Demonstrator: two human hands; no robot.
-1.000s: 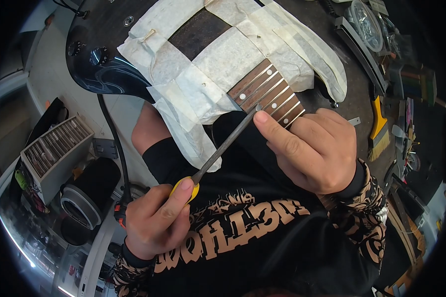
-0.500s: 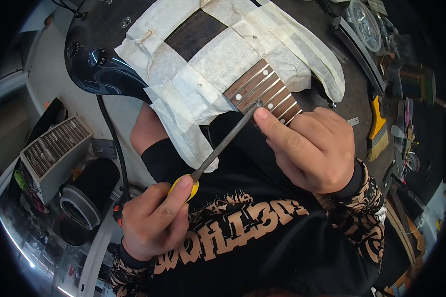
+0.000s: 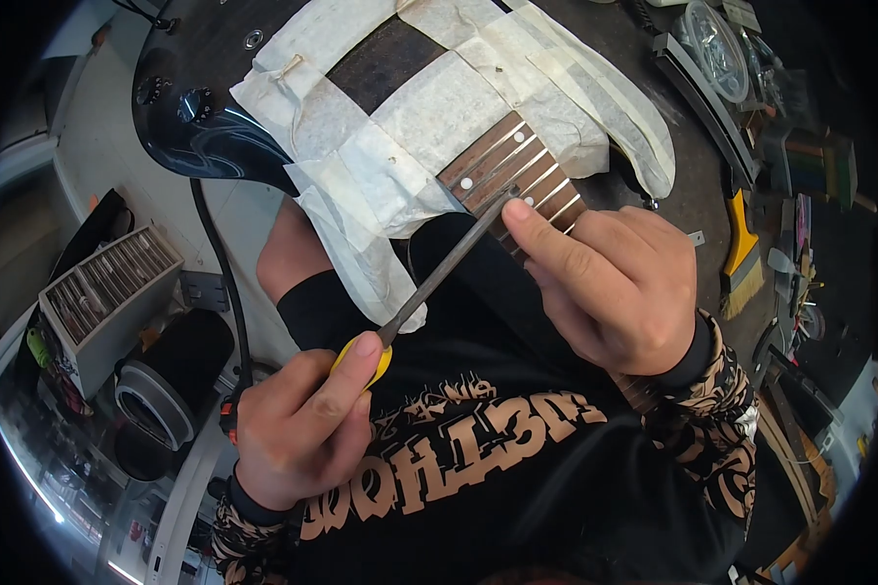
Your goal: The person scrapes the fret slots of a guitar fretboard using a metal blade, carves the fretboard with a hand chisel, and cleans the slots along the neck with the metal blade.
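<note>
A dark metal tool (image 3: 449, 268) with a yellow handle lies in my left hand (image 3: 307, 424), whose fingers are closed round the handle. Its far tip rests on the fretboard (image 3: 498, 161) of a guitar, among bright frets and white dots. One extended digit of my right hand (image 3: 615, 283) touches the tool near that tip, while its other fingers curl round the guitar neck. White masking paper (image 3: 429, 107) covers much of the dark guitar body (image 3: 200, 146), around a bare dark rectangle.
A yellow-handled brush (image 3: 741, 244), a plastic tub (image 3: 712, 49) and a long dark bar (image 3: 707, 107) lie at the right. On the left are a box of slotted pieces (image 3: 112, 283), a black cylinder (image 3: 176, 380) and a hanging black cable (image 3: 222, 263).
The fretboard and masked body have shifted slightly up and left. Both hands have moved a little upward, and the tool's tip sits slightly higher in view.
</note>
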